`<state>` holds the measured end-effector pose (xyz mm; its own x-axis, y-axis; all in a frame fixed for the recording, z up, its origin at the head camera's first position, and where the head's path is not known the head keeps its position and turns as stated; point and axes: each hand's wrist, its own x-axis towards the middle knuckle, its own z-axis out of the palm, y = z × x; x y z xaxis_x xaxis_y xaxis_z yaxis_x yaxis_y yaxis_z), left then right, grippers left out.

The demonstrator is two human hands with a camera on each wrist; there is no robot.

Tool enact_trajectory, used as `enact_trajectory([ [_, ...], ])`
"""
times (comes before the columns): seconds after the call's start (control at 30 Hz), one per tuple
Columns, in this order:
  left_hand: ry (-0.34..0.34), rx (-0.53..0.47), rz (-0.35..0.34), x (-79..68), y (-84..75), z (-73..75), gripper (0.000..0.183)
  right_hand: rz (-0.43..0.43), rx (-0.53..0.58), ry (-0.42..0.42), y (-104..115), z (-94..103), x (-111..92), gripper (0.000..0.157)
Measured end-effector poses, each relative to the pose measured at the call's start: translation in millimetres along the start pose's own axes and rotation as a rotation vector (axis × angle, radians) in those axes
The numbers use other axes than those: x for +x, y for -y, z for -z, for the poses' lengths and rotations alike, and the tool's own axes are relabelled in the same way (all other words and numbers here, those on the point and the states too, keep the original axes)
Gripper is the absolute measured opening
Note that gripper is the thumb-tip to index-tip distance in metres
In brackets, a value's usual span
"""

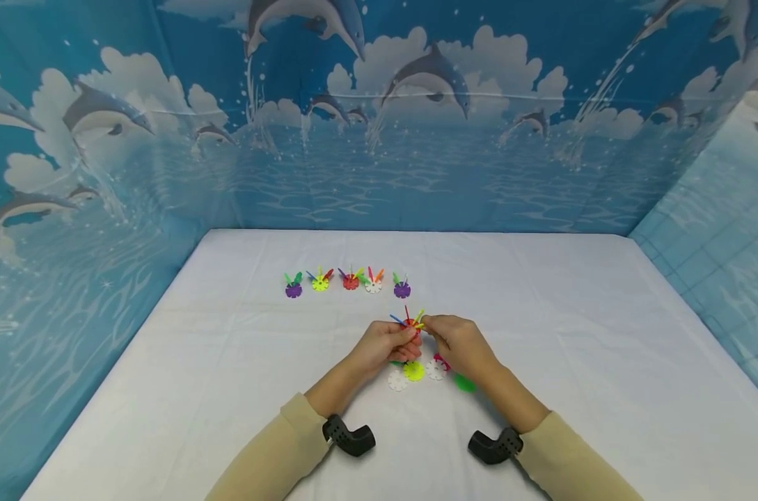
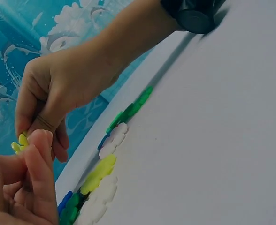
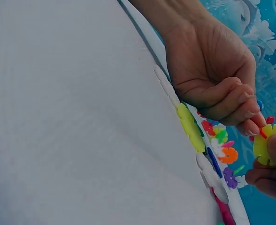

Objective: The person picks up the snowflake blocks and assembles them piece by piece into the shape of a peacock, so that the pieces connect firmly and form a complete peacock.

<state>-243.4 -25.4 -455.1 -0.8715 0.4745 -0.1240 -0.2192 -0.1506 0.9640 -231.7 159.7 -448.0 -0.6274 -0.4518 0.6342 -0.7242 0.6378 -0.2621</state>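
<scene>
Red snowflake disc (image 1: 411, 323) pinched in left fingers (image 1: 411, 348); right fingers (image 1: 443, 325) pinch yellow disc (image 3: 262, 153), contact between discs unclear. Loose discs (image 1: 413, 371) nearer, partly hand-covered; five clusters (image 1: 351, 282) beyond.

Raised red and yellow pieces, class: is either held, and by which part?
In the head view, the left hand pinches the red piece near its lower edge; the right hand pinches the yellow piece across its flat faces.
</scene>
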Motion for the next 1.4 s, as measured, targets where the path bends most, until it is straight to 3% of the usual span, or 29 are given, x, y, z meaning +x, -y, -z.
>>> enact_trajectory([
  [0.23,0.033,0.015,-0.022,3.2,1.6,1.9,0.036,-0.067,0.067,0.010,-7.7,2.5,-0.3,0.022],
  [0.4,-0.055,0.014,-0.046,4.3,0.6,4.4,0.027,-0.063,0.078,0.047,-12.0,10.4,3.0,0.021],
  [0.5,-0.120,-0.024,-0.060,5.5,0.7,5.0,0.019,-0.169,0.110,0.139,-16.1,20.9,5.4,0.024],
  [0.67,-0.175,-0.107,-0.067,5.3,0.3,6.0,0.014,-0.459,0.132,0.343,-31.1,43.8,7.5,0.024],
  [0.8,-0.221,-0.128,-0.064,5.2,0.2,6.9,0.014,-0.548,0.169,0.524,-41.1,50.6,6.1,0.025],
  [0.9,-0.259,-0.139,-0.053,5.2,-0.5,6.8,0.012,-0.556,0.196,0.585,-43.0,47.5,5.0,0.029],
  [1.17,-0.314,-0.176,-0.028,5.8,-3.0,5.3,0.015,-0.558,0.215,0.624,-36.1,41.4,4.5,0.016],
  [1.4,-0.331,-0.214,-0.018,4.1,-4.7,4.7,0.014,-0.584,0.233,0.645,-36.0,42.2,4.2,0.028],
])
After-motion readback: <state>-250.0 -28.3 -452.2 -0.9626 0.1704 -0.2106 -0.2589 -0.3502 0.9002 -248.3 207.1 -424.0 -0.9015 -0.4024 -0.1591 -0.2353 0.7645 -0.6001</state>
